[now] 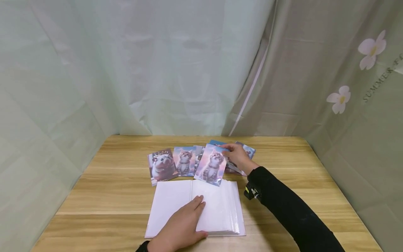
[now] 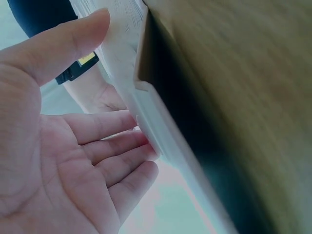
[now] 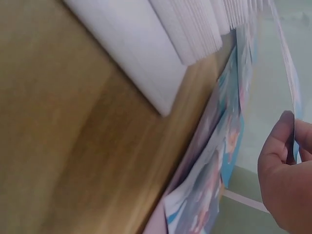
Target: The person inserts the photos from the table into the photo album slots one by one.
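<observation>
A picture card of a kitten (image 1: 210,166) is pinched by my right hand (image 1: 238,156) at its upper right corner; it is tilted, and its lower edge overlaps the top of the album. In the right wrist view, the thumb and fingers (image 3: 280,146) press the thin card between them. The white photo album (image 1: 170,196) lies open on the table. Across its middle, my left hand (image 1: 182,224) rests with fingers extended over the page. Seen from the left wrist, those fingers (image 2: 117,146) reach along the album edge (image 2: 151,117).
Behind the album lie a hamster card (image 1: 163,165), another kitten card (image 1: 184,161) and several overlapping cards (image 1: 248,149), partly hidden by the right hand. A wooden table (image 1: 104,196) bears them all. Pale curtains (image 1: 189,70) hang around its back and sides.
</observation>
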